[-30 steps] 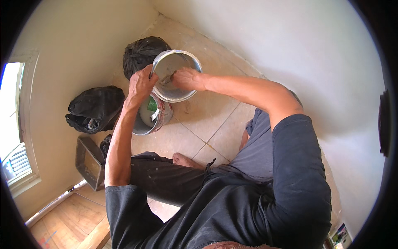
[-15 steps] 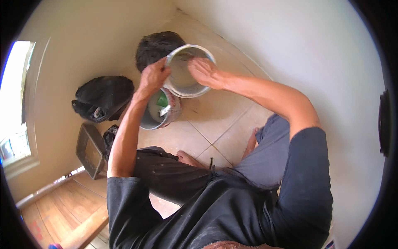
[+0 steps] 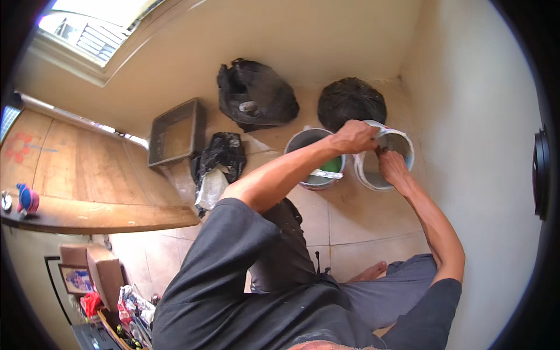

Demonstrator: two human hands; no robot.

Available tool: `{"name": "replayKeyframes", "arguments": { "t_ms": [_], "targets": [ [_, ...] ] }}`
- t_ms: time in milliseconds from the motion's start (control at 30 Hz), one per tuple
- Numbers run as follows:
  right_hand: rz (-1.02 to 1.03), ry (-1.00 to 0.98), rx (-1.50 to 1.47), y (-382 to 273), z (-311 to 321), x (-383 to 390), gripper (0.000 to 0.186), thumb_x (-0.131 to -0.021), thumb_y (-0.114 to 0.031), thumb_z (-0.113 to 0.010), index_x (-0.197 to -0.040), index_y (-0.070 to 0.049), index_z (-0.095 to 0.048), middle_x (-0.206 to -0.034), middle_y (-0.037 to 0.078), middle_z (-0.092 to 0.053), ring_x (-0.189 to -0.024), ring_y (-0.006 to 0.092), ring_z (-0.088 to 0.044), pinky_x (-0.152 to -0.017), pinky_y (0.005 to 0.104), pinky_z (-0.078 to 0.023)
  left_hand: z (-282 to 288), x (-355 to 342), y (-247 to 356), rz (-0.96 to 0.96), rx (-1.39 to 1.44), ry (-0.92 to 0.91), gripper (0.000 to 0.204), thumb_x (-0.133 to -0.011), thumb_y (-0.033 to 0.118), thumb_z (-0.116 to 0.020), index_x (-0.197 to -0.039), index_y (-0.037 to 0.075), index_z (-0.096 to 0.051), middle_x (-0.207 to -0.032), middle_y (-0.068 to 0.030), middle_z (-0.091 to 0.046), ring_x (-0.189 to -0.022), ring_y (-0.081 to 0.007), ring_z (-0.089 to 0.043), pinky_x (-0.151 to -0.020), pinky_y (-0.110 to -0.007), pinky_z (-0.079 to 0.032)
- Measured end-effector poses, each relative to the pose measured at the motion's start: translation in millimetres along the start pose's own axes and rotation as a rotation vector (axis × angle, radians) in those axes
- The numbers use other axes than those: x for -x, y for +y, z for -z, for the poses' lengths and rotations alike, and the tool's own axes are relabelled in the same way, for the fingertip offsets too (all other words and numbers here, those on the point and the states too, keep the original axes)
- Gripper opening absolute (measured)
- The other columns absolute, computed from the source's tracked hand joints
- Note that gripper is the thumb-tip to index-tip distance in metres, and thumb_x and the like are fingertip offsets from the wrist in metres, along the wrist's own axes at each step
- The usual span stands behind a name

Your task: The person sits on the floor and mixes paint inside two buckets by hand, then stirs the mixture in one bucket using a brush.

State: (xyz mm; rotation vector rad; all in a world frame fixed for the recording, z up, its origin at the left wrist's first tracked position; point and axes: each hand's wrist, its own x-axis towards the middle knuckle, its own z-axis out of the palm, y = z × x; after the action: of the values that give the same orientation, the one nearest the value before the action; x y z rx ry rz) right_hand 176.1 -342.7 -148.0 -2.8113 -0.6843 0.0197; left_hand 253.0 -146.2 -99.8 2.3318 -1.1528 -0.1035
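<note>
The left hand (image 3: 354,136) pinches the pale bucket's (image 3: 369,173) rim, the right hand (image 3: 395,165) at its mouth, its grip impossible to tell.

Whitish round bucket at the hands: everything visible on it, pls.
The whitish round bucket, apparently plastic, has a pale, smeared rim and a greyish inner wall. Its mouth faces the camera; I can't tell whether its base rests on the floor, or its contents. The bare left hand grips the rim's upper left; the bare right hand reaches into the mouth. A black plastic bag lies just beyond it.
</note>
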Motion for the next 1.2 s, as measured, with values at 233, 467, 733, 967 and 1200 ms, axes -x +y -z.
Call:
{"name": "replayKeyframes", "arguments": {
  "t_ms": [233, 467, 733, 967, 1200],
  "targets": [
    [0.299, 0.450, 0.123, 11, 47, 29, 0.015, -0.082, -0.004, -0.058, -0.092, 0.004, -0.065, -0.080, 0.019, -0.067, -0.076, 0.0370, -0.068, -0.069, 0.0445, -0.055, -3, 1, 5, 0.091, -0.034, -0.089, 0.037, -0.090, 0.028, -0.060, -0.120, 0.006, -0.065, -0.089, -0.0255, -0.068, -0.084, -0.0431, -0.067, -0.075, -0.052, -0.052],
    [-0.172, 0.083, 0.167, 6, 25, 26, 0.017, -0.081, -0.002, -0.059, -0.092, 0.007, -0.068, -0.085, 0.024, -0.069, -0.081, 0.0352, -0.072, -0.070, 0.0432, -0.058, 1, -8, 23, 0.005, -0.007, -0.061, 0.042, -0.091, 0.026, -0.059, -0.127, 0.006, -0.063, -0.092, -0.0243, -0.069, -0.086, -0.0417, -0.067, -0.076, -0.051, -0.052],
    [0.032, 0.018, 0.101, 3, -19, 34, 0.014, -0.081, -0.008, -0.060, -0.082, 0.003, -0.070, -0.085, 0.021, -0.071, -0.081, 0.0327, -0.073, -0.068, 0.0423, -0.059, 14, -9, 18, 0.008, -0.015, -0.141, 0.044, -0.094, 0.025, -0.057, -0.136, 0.012, -0.060, -0.114, -0.0230, -0.068, -0.101, -0.0397, -0.067, -0.085, -0.045, -0.053],
    [-0.056, 0.131, 0.013, -9, 14, 32, 0.014, -0.081, -0.008, -0.060, -0.077, -0.001, -0.071, -0.082, 0.022, -0.069, -0.083, 0.0358, -0.071, -0.071, 0.0447, -0.058, 13, -13, 27, 0.058, 0.001, -0.174, 0.044, -0.096, 0.024, -0.057, -0.139, 0.012, -0.058, -0.119, -0.0220, -0.067, -0.105, -0.0405, -0.066, -0.088, -0.043, -0.053],
    [-0.298, 0.071, -0.329, -4, 23, 27, 0.022, -0.079, -0.013, -0.060, -0.075, 0.008, -0.066, -0.077, 0.032, -0.066, -0.077, 0.0470, -0.069, -0.070, 0.0500, -0.057, 10, -10, 24, -0.007, 0.003, -0.092, 0.041, -0.096, 0.023, -0.057, -0.135, 0.010, -0.061, -0.103, -0.0197, -0.069, -0.096, -0.0388, -0.067, -0.083, -0.044, -0.053]
  ]
}}
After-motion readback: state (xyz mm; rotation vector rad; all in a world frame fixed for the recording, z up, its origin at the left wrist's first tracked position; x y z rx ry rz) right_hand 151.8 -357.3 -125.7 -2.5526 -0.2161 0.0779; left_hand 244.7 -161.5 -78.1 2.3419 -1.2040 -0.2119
